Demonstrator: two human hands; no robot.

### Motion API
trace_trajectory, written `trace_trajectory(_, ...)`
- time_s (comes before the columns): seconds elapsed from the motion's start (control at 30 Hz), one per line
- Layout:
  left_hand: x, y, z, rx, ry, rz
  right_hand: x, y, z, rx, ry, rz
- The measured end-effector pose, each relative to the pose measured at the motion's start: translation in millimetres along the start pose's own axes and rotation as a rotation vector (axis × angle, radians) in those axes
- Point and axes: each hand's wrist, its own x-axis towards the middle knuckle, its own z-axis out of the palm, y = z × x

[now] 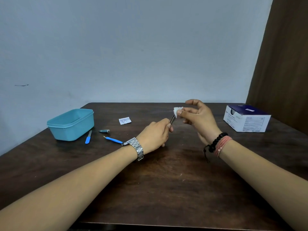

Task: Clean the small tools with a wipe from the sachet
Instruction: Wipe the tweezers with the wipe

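Fingers [179, 112] R pinch wipe [177, 110] on tweezers [172, 120] | L hand [155, 135] grips

Your near half of the worktop [166, 189] lies open apart from your own forearms. To your left, the blue tub [70, 125] blocks the far corner, with a file [88, 137], clippers [104, 131] and a blue-handled pick [113, 140] just beside it. The sachet [125, 120] lies mid-table; the box [246, 120] stands far right.
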Motion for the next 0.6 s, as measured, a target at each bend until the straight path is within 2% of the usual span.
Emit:
trace_trajectory(0.17,-1,0,-6,-0.003,0.080,0.006,-5,7,8,-0.088,-0.080,-0.023)
trace_trajectory(0.3,1,3,-9,-0.145,0.122,-0.023,3,2,2,-0.002,0.020,-0.033)
trace_trajectory(0.4,0,3,-7,-0.307,0.067,-0.043,7,1,-8,0.054,0.074,0.007)
trace_trajectory(0.6,0,2,-4,-0.443,-0.034,-0.090,2,4,-1,0.146,-0.113,0.049)
